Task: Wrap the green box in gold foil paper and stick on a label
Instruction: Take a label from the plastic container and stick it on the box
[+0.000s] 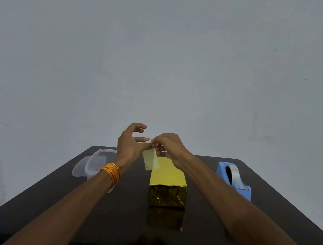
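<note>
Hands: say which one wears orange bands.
The left hand: bands circle its wrist. The right hand has a bare wrist. Both pinch the label.

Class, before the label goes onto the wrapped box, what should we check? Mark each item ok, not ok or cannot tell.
1. No green shows on the rectangular box in gold foil: ok.
2. The left hand and right hand pinch the pale yellow paper label: ok.
3. Label backing peeled off: cannot tell.
4. Box top free for the label: ok.
5. Label square to the box: not ok, it hangs tilted.
6. The blue plastic tape dispenser stands apart from the box: ok.
</note>
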The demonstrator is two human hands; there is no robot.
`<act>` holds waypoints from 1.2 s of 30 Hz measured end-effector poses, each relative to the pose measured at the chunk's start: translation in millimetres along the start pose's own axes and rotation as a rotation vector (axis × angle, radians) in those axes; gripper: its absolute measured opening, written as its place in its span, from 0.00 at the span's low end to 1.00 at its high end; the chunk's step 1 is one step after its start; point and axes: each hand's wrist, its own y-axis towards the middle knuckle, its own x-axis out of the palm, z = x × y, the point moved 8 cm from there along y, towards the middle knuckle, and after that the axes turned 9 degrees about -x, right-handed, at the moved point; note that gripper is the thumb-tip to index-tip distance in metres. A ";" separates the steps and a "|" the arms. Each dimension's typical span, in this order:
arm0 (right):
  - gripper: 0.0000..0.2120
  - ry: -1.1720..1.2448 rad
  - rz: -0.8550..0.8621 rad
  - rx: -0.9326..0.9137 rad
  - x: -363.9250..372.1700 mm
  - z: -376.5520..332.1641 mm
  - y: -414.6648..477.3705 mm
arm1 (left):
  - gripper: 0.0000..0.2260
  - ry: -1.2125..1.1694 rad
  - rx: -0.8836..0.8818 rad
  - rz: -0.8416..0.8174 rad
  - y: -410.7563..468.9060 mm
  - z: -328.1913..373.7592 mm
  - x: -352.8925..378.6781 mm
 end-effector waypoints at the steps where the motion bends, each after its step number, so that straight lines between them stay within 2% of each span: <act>1: 0.04 0.036 0.021 0.020 -0.1 2.0 0.4 | 0.27 -0.019 -0.021 0.001 0.5 -0.1 0.2; 5: 0.07 0.086 0.128 0.061 -6.2 7.9 2.2 | 0.27 -0.050 -0.095 -0.008 3.3 -4.4 -3.5; 10: 0.08 0.113 0.315 0.025 -26.7 8.8 8.4 | 0.24 -0.069 -0.227 -0.007 6.7 -28.3 -15.8; 16: 0.05 0.163 0.490 -0.040 -51.2 8.1 14.7 | 0.16 -0.062 -0.380 -0.084 -3.6 -42.9 -20.9; 20: 0.04 0.215 0.589 -0.062 -65.3 8.2 11.4 | 0.14 0.006 -0.439 -0.061 -12.2 -56.3 -28.1; 23: 0.03 0.214 0.645 -0.081 -76.1 6.7 8.5 | 0.15 0.141 -0.468 -0.065 -22.6 -72.6 -34.5; 28: 0.02 0.180 0.631 -0.102 -78.7 3.9 2.9 | 0.19 0.546 -0.455 -0.069 -39.6 -91.2 -33.4; 36: 0.04 0.073 0.542 -0.165 -69.2 -3.8 -4.0 | 0.11 0.858 -0.336 -0.109 -41.8 -85.5 -16.1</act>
